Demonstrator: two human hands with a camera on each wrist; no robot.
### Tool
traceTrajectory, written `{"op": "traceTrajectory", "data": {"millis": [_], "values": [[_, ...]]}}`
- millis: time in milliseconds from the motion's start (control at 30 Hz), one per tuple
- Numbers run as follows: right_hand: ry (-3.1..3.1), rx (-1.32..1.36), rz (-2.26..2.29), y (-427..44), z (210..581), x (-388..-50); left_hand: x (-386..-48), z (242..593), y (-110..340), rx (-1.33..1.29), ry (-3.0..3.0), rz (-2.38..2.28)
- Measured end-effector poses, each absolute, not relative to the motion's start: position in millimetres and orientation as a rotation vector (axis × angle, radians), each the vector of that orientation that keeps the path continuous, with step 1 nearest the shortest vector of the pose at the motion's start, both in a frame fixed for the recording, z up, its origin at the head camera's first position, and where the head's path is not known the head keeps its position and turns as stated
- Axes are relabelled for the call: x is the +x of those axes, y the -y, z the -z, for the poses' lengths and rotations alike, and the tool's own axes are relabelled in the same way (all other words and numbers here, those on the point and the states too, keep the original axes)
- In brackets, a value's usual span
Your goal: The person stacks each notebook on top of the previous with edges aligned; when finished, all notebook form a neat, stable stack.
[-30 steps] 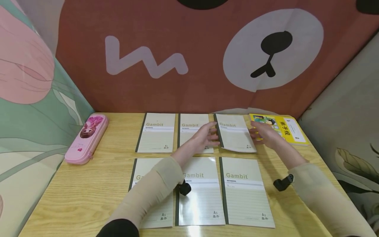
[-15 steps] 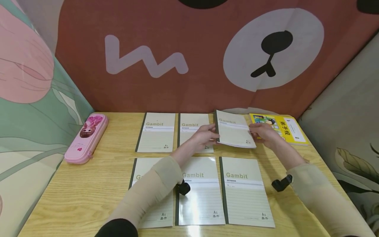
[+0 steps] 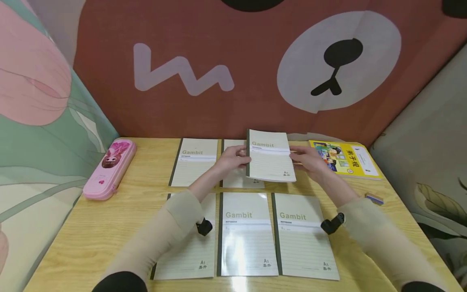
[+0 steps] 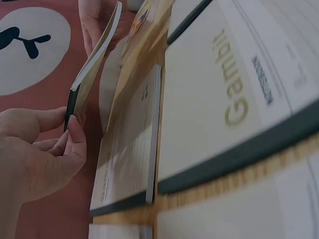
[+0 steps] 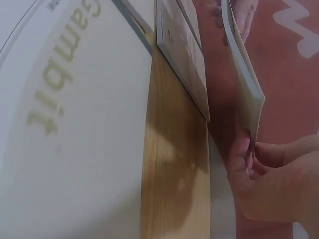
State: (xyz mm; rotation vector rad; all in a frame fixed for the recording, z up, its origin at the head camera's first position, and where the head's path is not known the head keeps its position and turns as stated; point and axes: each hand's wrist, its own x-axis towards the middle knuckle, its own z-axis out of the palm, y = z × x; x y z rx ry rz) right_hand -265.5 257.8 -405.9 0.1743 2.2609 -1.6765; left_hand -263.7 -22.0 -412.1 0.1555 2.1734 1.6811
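A cream notebook [image 3: 271,160] with a dark spine is raised off the table between both hands. My left hand [image 3: 231,158] pinches its spine edge; in the left wrist view the thumb and fingers of that left hand [image 4: 42,149] close on the dark strip. On the opposite edge, my right hand [image 3: 310,160] pinches the pages, and the right wrist view shows the thumb of the right hand [image 5: 274,179] against the cover. Under the raised notebook lies the back-row middle notebook [image 3: 237,180], partly covered by it and by the left hand.
Another back-row notebook [image 3: 193,168] lies to the left. In front are three more: left [image 3: 189,251], middle [image 3: 246,243] and right [image 3: 304,243]. A pink pencil case [image 3: 109,170] stands at far left, a yellow book [image 3: 346,160] at back right, near a small eraser-like block [image 3: 373,198].
Both hands took hold of the back-right notebook, lifted it and carried it left, partly over the middle one. The small block by the right sleeve has come into view.
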Motion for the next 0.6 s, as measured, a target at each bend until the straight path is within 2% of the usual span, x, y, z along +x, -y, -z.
{"op": "traceTrajectory", "data": {"millis": [267,600], "values": [[-2.277,0.167,1.669,-215.4,421.2,-276.0,-263.9,407.3,55.9,0.013,-2.382,-1.506],[-2.274,0.149,1.701,-184.7,436.6,-281.7,-263.5,420.2,72.6,0.052,-2.618,-1.178]]}}
